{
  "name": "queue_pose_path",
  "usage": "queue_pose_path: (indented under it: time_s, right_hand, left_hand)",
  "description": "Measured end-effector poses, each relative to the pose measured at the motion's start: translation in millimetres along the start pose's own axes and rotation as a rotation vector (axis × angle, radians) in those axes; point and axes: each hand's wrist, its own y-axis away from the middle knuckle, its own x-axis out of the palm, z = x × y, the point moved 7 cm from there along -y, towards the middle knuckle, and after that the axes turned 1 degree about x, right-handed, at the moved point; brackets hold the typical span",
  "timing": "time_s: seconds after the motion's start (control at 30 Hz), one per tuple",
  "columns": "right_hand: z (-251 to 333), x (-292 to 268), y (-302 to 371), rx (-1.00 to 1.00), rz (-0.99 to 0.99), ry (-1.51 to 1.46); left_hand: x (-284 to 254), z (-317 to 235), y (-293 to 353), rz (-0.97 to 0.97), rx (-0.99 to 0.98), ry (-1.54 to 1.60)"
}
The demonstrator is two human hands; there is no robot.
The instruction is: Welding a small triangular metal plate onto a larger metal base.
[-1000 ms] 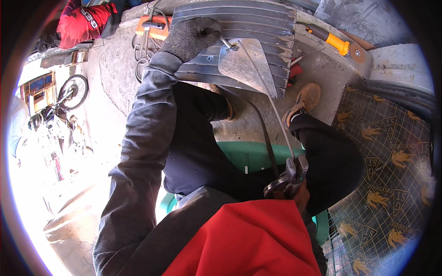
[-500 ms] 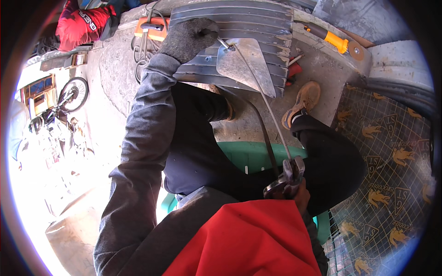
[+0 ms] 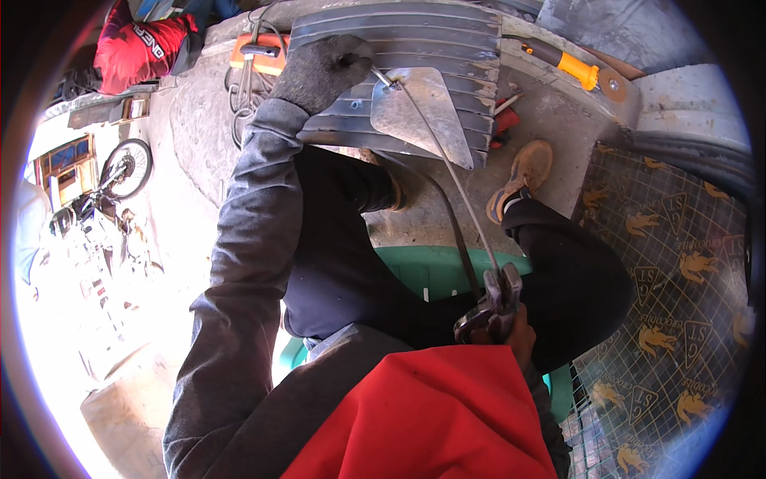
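Observation:
My left hand (image 3: pixel 325 73), in a dark grey knit glove, is closed on a short thin metal rod (image 3: pixel 382 77). The rod meets the upper left corner of a flat grey metal plate (image 3: pixel 419 112) with slanted sides, which overlies a slatted dark metal panel (image 3: pixel 383 32). My bare right hand (image 3: pixel 523 339), partly hidden behind a red cloth (image 3: pixel 423 415), grips a welding electrode holder (image 3: pixel 496 302) low in front of me. From its jaws a long welding electrode (image 3: pixel 448 164) reaches up to the rod's end at the plate; whether it touches, I cannot tell.
A yellow and black angle grinder (image 3: pixel 578 70) lies at the far right. An orange box with cables (image 3: pixel 259 53) is behind my left hand. A dark cable (image 3: pixel 451 207) runs between my legs beside the green seat (image 3: pixel 423 267). A motorcycle (image 3: pixel 120 176) stands at left.
The view has shifted a little, so most things sit slightly farther left. The electrode holder in my right hand has tilted slightly. Both hands keep their grips.

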Motion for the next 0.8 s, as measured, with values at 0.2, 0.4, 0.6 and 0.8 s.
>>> queue_pose_path:
  time_s: [0.2, 0.4, 0.6, 0.8]
  right_hand:
    - [-9, -13, -6, -0.099, -0.415, -0.533]
    - [-7, -30, -21, 0.194, -0.516, -0.934]
    - [-6, -27, -27, 0.17, -0.409, -0.918]
    - [-8, -25, -27, 0.173, -0.388, -0.913]
  left_hand:
    - [4, 7, 0, 0.025, -0.071, 0.124]
    - [3, 7, 1, 0.022, -0.067, 0.071]
    - [3, 6, 0, -0.003, 0.007, 0.083]
    - [5, 11, 1, 0.011, -0.021, 0.1]
